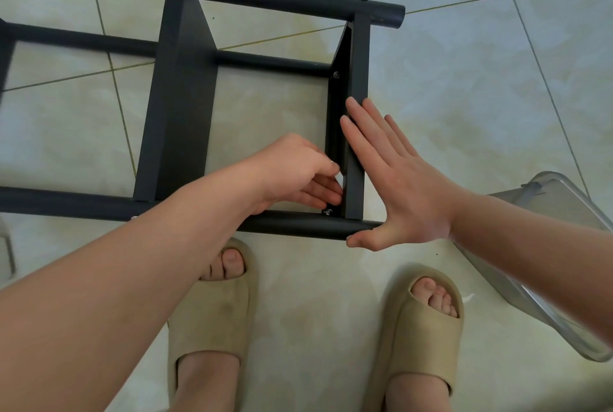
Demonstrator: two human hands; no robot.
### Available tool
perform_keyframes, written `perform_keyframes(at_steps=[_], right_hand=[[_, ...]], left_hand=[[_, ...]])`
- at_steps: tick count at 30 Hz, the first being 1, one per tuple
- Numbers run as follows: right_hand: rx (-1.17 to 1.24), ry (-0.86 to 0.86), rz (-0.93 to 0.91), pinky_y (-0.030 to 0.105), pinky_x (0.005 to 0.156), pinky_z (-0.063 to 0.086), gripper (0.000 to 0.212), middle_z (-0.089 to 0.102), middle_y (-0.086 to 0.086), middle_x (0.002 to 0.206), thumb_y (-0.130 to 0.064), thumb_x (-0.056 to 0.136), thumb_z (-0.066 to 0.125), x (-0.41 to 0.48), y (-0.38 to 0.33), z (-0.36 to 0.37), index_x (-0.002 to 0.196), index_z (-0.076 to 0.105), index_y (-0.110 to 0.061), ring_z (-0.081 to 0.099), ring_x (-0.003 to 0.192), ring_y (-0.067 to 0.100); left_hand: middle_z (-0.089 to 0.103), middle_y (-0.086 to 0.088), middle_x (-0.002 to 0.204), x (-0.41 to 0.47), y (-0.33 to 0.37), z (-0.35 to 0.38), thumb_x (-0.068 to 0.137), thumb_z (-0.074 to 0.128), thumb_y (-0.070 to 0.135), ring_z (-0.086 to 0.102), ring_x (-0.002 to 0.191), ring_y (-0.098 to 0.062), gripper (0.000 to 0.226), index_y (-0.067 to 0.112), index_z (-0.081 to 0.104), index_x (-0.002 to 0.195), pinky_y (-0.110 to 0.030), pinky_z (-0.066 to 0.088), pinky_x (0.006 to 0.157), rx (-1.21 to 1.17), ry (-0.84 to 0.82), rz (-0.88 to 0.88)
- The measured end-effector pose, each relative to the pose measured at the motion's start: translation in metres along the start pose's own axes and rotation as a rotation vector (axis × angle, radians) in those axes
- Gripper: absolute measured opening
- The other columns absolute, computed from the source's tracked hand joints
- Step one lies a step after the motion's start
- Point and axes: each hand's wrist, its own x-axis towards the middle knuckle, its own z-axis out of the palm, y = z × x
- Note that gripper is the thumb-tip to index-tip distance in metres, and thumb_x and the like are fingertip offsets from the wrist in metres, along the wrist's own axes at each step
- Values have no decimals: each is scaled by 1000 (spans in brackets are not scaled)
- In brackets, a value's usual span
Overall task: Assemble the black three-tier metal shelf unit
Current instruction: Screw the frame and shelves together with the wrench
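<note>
Shelf [179,96], centre frame, on floor [464,80]: left grip [298,176] pinches pale piece [341,180]; right grip [401,186] spread flat against end panel [360,63].

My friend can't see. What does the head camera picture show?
A black shelf frame lies on a tiled floor. The right hand presses flat against its end panel while the left hand pinches a small pale piece inside that panel, near a bolt. Beige slippers show at the bottom.
</note>
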Motion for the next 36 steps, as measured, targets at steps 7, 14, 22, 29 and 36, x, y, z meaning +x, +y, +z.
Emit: perform_keyframes(at_steps=[7, 14, 22, 29, 36], right_hand=[[7, 9, -6, 53, 126, -1, 134, -22, 10, 167, -85, 71, 52, 0, -1, 1, 160, -8, -5, -24, 153, 26], [16, 15, -10, 55, 126, 1, 134, -20, 11, 167, -86, 72, 51, 0, 0, 2, 160, -7, -4, -23, 153, 26], [12, 19, -14, 57, 125, 2, 133, -20, 11, 167, -87, 72, 50, 0, 0, 2, 160, -7, -4, -23, 153, 27], [13, 21, -15, 57, 125, 2, 133, -21, 11, 167, -86, 72, 51, 0, 0, 3, 160, -7, -5, -23, 153, 27], [8, 21, -12, 55, 125, 0, 133, -21, 11, 167, -85, 72, 52, 0, 0, 3, 160, -7, -4, -23, 153, 26]], left_hand=[[72, -12, 83, 1, 0, -1, 101, 50, 8, 72, 75, -22, 15, 6, 60, 90, -31, 60, 75, 131, -21, 58], [71, -7, 80, -1, 0, -2, 102, 47, 8, 70, 73, -18, 20, 9, 60, 87, -31, 56, 76, 229, -32, 100], [71, -3, 76, -5, 3, -6, 100, 47, 4, 67, 67, -14, 23, 11, 60, 83, -28, 56, 75, 318, -43, 93], [71, -3, 74, -7, -4, -13, 100, 47, 1, 68, 69, -16, 24, 9, 60, 82, -34, 56, 80, 356, -87, 95], [73, 2, 78, -11, -7, -19, 100, 52, 5, 67, 69, -8, 21, 12, 64, 85, -20, 55, 71, 432, -151, 85]])
